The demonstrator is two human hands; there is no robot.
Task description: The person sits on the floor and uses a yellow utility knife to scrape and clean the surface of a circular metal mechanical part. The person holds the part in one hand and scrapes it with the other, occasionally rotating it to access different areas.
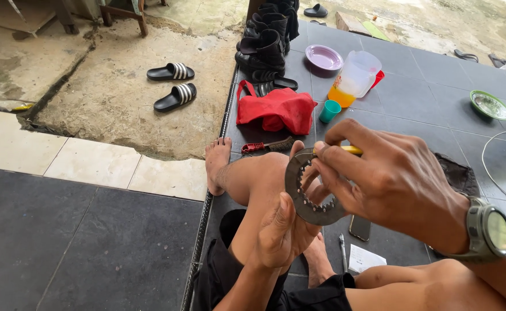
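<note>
A pair of black striped sandals [171, 84] lies on the bare ground at far left, well apart from the work. Over the raised knee, the left hand [281, 230] grips the lower rim of a toothed metal ring plate [310, 187], thumb pressed against its face. The right hand [391, 178] pinches a yellow-handled tool [352, 150] against the ring's inner teeth. Judging by this, the work on the teeth looks midway; the ring is not yet set down, and a red cloth [276, 109] lies beyond the knee
</note>
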